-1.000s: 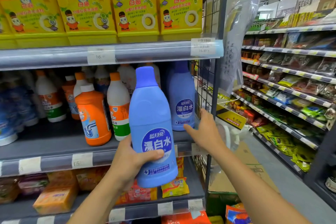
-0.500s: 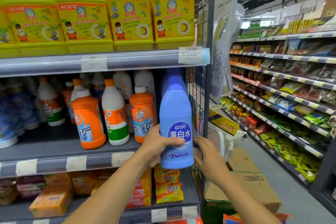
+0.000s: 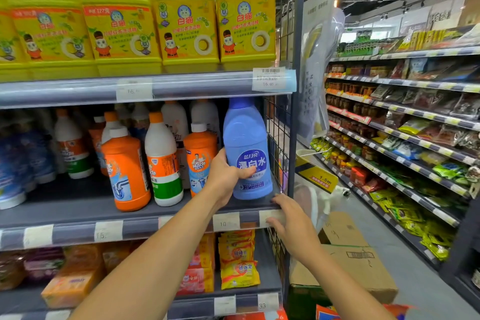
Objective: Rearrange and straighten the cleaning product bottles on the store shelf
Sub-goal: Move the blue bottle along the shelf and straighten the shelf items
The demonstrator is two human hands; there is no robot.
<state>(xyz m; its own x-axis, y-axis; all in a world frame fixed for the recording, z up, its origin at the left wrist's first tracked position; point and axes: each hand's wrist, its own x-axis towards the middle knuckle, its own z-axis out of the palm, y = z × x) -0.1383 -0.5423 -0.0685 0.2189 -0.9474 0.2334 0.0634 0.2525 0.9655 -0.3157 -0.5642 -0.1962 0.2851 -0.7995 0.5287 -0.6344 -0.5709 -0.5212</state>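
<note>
A tall light-blue bleach bottle [image 3: 246, 143] stands upright at the right end of the grey middle shelf [image 3: 78, 205], close to the wire side panel [image 3: 279, 138]. My left hand [image 3: 226, 176] grips its lower left side, thumb across the round label. My right hand [image 3: 285, 213] rests with relaxed fingers on the shelf's front edge, just below and right of the bottle, holding nothing. Left of the blue bottle stand orange drain-cleaner bottles [image 3: 127, 171] and white bottles with orange caps [image 3: 162, 158].
Yellow detergent jugs [image 3: 181, 21] fill the shelf above. Soap packets [image 3: 237, 260] lie on the shelf below. A cardboard box [image 3: 350, 254] sits on the aisle floor to the right, and snack shelves [image 3: 415, 125] line the far side of the aisle.
The blue bottle went from held out in front of the shelf to standing on the shelf's right end. My right hand dropped from beside the bottle to the shelf edge.
</note>
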